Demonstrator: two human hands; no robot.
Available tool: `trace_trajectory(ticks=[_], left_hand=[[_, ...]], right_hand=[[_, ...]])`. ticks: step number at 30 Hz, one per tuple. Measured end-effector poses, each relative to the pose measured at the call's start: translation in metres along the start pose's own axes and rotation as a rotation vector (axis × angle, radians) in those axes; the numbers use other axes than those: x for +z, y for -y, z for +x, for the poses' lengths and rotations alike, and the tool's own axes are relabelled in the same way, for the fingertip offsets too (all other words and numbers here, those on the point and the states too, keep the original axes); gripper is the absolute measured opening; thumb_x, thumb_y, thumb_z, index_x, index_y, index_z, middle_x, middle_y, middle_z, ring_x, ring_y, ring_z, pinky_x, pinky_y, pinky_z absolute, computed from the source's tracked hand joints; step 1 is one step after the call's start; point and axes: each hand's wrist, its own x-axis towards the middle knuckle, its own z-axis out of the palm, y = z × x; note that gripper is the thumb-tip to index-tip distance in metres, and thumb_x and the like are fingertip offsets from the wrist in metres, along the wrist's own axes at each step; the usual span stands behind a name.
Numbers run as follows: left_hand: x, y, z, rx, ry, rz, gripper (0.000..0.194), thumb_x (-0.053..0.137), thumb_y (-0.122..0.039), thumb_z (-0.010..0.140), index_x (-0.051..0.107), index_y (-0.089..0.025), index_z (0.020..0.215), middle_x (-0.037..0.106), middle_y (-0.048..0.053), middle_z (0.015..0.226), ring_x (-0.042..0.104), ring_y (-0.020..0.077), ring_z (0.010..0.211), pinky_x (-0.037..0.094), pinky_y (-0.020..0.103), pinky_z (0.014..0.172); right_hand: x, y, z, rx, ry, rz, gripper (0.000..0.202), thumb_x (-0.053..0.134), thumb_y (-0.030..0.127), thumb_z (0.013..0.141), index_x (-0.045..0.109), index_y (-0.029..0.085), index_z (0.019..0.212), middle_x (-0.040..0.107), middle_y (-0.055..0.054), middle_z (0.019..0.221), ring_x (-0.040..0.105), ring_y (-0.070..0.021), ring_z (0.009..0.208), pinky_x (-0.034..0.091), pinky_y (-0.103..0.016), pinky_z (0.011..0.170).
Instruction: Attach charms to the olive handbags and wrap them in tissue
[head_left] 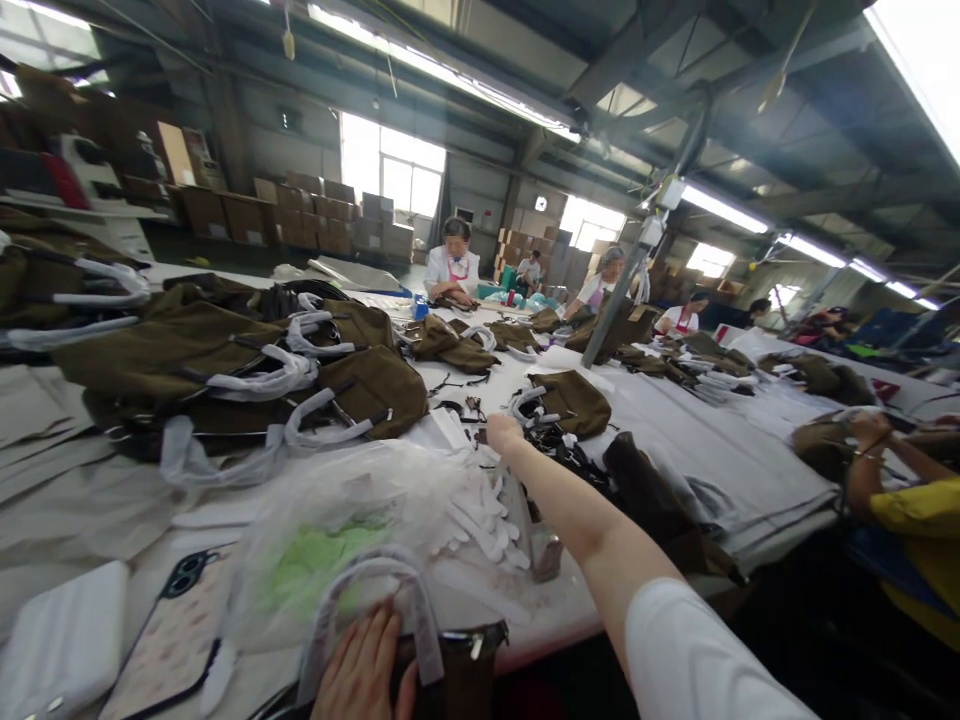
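Note:
My left hand (pixel 364 660) lies with fingers stretched out on a dark olive handbag (pixel 469 690) at the near edge of the table. The bag's handle (pixel 375 565), wrapped in whitish film, arches around the hand. My right arm reaches far forward across the table. The right hand (pixel 504 435) is beside small dark hardware pieces (pixel 474 408) and a heap of black straps (pixel 566 455); its fingers are hidden from me. An olive bag (pixel 574 402) with a wrapped handle lies just to the right of that hand.
At left, olive bags (pixel 187 345) lie piled. Nearer are a clear plastic bag with green material (pixel 322 560), white strips (pixel 487 520), a phone (pixel 176 630) and a white box (pixel 64 640). A metal post (pixel 619 300) rises from the table. Co-workers sit around; one in yellow (pixel 919 510) is at right.

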Motion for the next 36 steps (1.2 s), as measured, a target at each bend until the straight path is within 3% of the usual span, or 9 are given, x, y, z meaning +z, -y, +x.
trace_trajectory(ticks=[5, 9, 13, 15, 17, 20, 24, 30, 36], left_hand=[[-0.011, -0.007, 0.008, -0.072, 0.075, -0.073, 0.045, 0.052, -0.041, 0.085, 0.065, -0.014, 0.119, 0.067, 0.014, 0.125, 0.063, 0.03, 0.114, 0.043, 0.044, 0.102], [-0.029, -0.014, 0.017, -0.145, 0.171, -0.182, 0.049, 0.051, -0.037, 0.088, 0.056, -0.011, 0.129, 0.063, 0.017, 0.13, 0.06, 0.0313, 0.118, 0.042, 0.047, 0.104], [-0.065, -0.027, 0.024, -0.27, 0.027, -0.388, 0.048, 0.049, -0.028, 0.091, 0.046, -0.013, 0.136, 0.056, 0.019, 0.137, 0.051, 0.0297, 0.127, 0.042, 0.047, 0.106], [-0.09, -0.036, 0.031, -0.292, -0.074, -0.475, 0.045, 0.053, -0.023, 0.089, 0.048, -0.016, 0.134, 0.057, 0.017, 0.134, 0.052, 0.0287, 0.126, 0.042, 0.047, 0.106], [-0.113, -0.046, 0.04, -0.286, -0.061, -0.596, 0.039, 0.054, -0.02, 0.089, 0.053, -0.018, 0.128, 0.06, 0.013, 0.129, 0.055, 0.0262, 0.121, 0.044, 0.044, 0.105], [-0.135, -0.061, 0.052, -0.267, 0.136, -0.835, 0.026, 0.052, -0.022, 0.091, 0.062, -0.02, 0.114, 0.067, 0.009, 0.112, 0.062, 0.0211, 0.105, 0.05, 0.036, 0.094], [-0.138, -0.074, 0.059, -0.255, 0.337, -1.021, 0.015, 0.057, -0.027, 0.089, 0.067, -0.018, 0.096, 0.069, 0.007, 0.092, 0.063, 0.0189, 0.087, 0.052, 0.032, 0.08], [-0.138, -0.081, 0.058, -0.312, 0.323, -1.109, 0.011, 0.058, -0.023, 0.087, 0.069, -0.018, 0.089, 0.066, 0.005, 0.085, 0.061, 0.0167, 0.081, 0.049, 0.028, 0.075], [-0.136, -0.08, 0.06, -0.399, 0.317, -1.137, 0.015, 0.058, -0.023, 0.088, 0.066, -0.017, 0.077, 0.063, 0.003, 0.076, 0.059, 0.0155, 0.073, 0.046, 0.027, 0.07]], right_hand=[[-0.018, -0.019, -0.051, -0.082, -0.18, 0.297, 0.026, 0.042, 0.028, 0.1, 0.062, 0.015, 0.11, 0.071, -0.01, 0.105, 0.066, -0.0177, 0.098, 0.049, -0.028, 0.087], [-0.012, -0.026, -0.147, -0.243, -0.227, 1.066, 0.02, 0.057, 0.037, 0.09, 0.062, 0.018, 0.09, 0.069, -0.002, 0.077, 0.067, -0.0158, 0.074, 0.052, -0.027, 0.069], [0.013, -0.018, -0.242, -0.135, -0.02, 1.475, 0.026, 0.07, 0.044, 0.081, 0.061, 0.02, 0.08, 0.065, 0.002, 0.066, 0.062, -0.0128, 0.06, 0.052, -0.025, 0.058], [0.033, -0.013, -0.274, -0.018, 0.114, 1.605, 0.031, 0.072, 0.048, 0.078, 0.06, 0.019, 0.08, 0.067, 0.001, 0.068, 0.062, -0.0125, 0.059, 0.054, -0.025, 0.057], [0.055, -0.008, -0.295, 0.086, 0.215, 1.712, 0.035, 0.074, 0.05, 0.075, 0.058, 0.019, 0.081, 0.069, 0.001, 0.07, 0.063, -0.0126, 0.059, 0.054, -0.024, 0.055], [0.079, -0.002, -0.311, 0.166, 0.298, 1.802, 0.036, 0.075, 0.05, 0.074, 0.058, 0.019, 0.083, 0.069, 0.001, 0.069, 0.064, -0.0126, 0.057, 0.053, -0.023, 0.054], [0.088, 0.005, -0.319, 0.168, 0.292, 1.821, 0.034, 0.078, 0.046, 0.072, 0.061, 0.019, 0.082, 0.069, 0.001, 0.069, 0.063, -0.0117, 0.057, 0.052, -0.022, 0.056], [0.086, 0.009, -0.326, 0.134, 0.252, 1.788, 0.035, 0.076, 0.049, 0.072, 0.061, 0.019, 0.081, 0.064, 0.003, 0.066, 0.059, -0.0107, 0.055, 0.047, -0.02, 0.051], [0.094, 0.006, -0.328, 0.141, 0.262, 1.785, 0.042, 0.067, 0.059, 0.078, 0.064, 0.019, 0.088, 0.068, -0.001, 0.074, 0.064, -0.0159, 0.063, 0.054, -0.028, 0.061]])
